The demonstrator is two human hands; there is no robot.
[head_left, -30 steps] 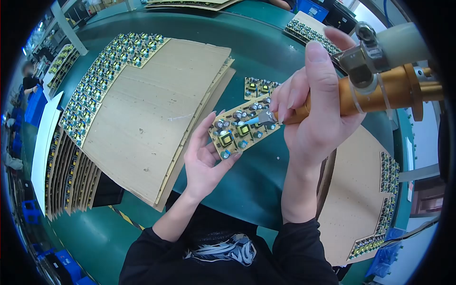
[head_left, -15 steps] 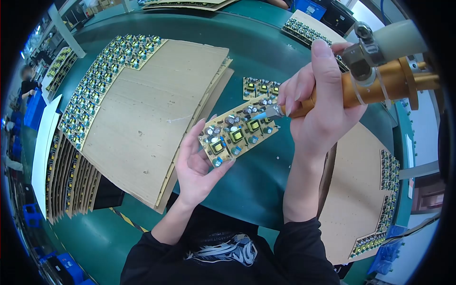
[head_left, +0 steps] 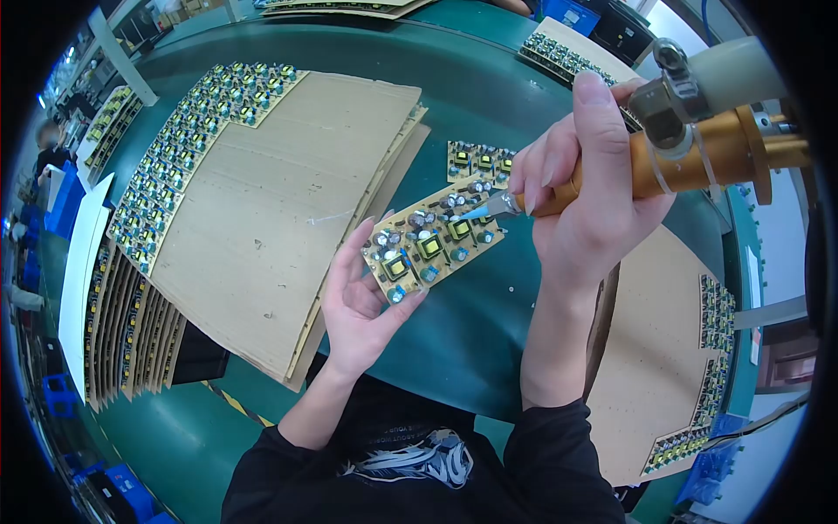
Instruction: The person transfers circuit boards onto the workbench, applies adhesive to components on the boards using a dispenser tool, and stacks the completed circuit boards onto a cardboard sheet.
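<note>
My left hand (head_left: 362, 301) is closed on the lower left end of a circuit board panel (head_left: 429, 247), tilted above the green table. Yellow transformers and round capacitors crowd its upper face. My right hand (head_left: 589, 166) wraps round a copper-coloured glue dispenser (head_left: 685, 166). The dispenser's blue tapered nozzle (head_left: 476, 212) points down to the left over the panel, its tip among the parts near the middle transformers; whether it touches them I cannot tell. Behind the held panel, a second circuit board panel (head_left: 478, 160) lies on the table, partly hidden.
A cardboard stack (head_left: 279, 210) at left carries rows of boards (head_left: 188, 144) along its far left edge. More cardboard (head_left: 655, 349) with boards lies at right. Layered cardboard (head_left: 131, 323) stands lower left. A pale hose (head_left: 738, 79) joins the dispenser. Another person (head_left: 54, 153) is far left.
The held panel has shifted slightly left, so the nozzle now sits further right along it. My right hand and the dispenser have stayed almost in place.
</note>
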